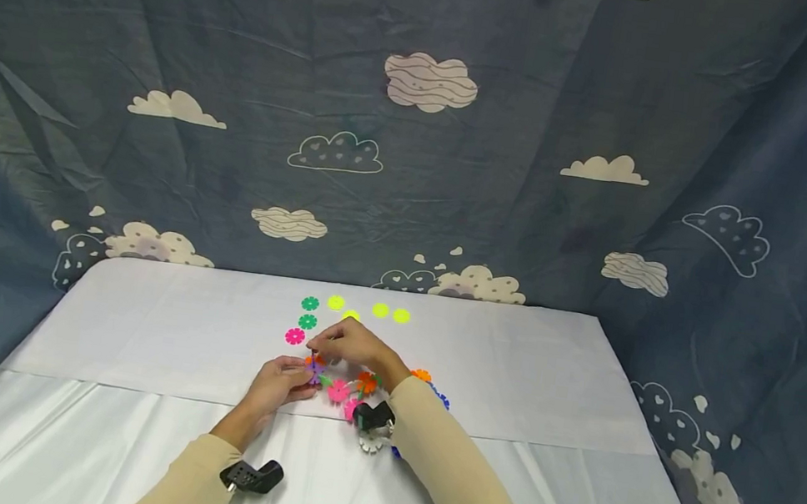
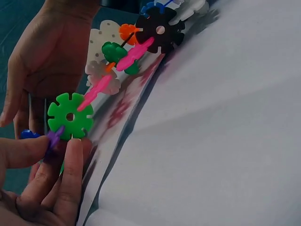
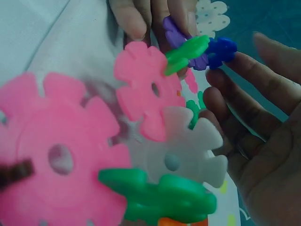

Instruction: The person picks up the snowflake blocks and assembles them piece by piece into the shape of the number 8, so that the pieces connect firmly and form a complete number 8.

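My left hand (image 1: 279, 386) pinches a purple notched flower disc (image 2: 55, 137) between thumb and fingers. A bright green disc (image 2: 70, 116) joins the purple one, and a dark blue disc (image 3: 221, 52) sits on its other side. My right hand (image 1: 350, 341) is at the blue disc; a fingertip seems to touch its edge, with the thumb apart. From the green disc runs a linked chain: pink discs (image 3: 148, 87), a whitish disc (image 3: 188, 150), a dark green disc (image 3: 157, 195) and a black disc (image 2: 160, 29). The chain passes below my right forearm, which partly hides it.
Loose discs lie on the white table cloth (image 1: 510, 366) beyond my hands: two green (image 1: 308, 321), one pink (image 1: 295, 336) and several yellow (image 1: 380, 310). A dark curtain (image 1: 248, 166) with cloud prints hangs behind the table.
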Tool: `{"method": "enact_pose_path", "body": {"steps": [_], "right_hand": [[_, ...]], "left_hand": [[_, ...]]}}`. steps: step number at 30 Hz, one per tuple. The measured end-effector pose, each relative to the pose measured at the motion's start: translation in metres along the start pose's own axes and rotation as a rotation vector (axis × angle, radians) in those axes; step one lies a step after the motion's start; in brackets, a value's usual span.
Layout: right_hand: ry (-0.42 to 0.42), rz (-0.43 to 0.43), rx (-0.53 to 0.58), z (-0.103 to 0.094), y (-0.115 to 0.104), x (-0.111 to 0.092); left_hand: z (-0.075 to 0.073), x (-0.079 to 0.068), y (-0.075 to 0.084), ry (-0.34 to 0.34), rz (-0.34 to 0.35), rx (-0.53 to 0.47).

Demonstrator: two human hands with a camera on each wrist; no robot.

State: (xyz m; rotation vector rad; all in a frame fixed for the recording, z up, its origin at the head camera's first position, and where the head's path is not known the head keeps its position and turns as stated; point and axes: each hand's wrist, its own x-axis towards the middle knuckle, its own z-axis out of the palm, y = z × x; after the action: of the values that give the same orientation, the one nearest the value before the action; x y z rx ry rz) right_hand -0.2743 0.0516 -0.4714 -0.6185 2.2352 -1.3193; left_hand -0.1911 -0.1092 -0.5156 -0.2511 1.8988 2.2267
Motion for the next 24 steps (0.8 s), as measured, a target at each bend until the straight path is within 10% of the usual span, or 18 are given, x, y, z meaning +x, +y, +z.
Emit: {"method": "enact_pose_path", "body": {"steps": [9, 24], "right_hand": [[0.024, 0.013, 0.006, -0.001, -0.005, 0.000], [-0.090, 0.123, -0.571, 0.010, -0.013, 0.016]], "left_hand": [[0.009, -0.009, 0.016, 0.053, -0.095, 0.081], [0.006, -0.021, 0.010, 0.045, -0.097, -0.034]]}}
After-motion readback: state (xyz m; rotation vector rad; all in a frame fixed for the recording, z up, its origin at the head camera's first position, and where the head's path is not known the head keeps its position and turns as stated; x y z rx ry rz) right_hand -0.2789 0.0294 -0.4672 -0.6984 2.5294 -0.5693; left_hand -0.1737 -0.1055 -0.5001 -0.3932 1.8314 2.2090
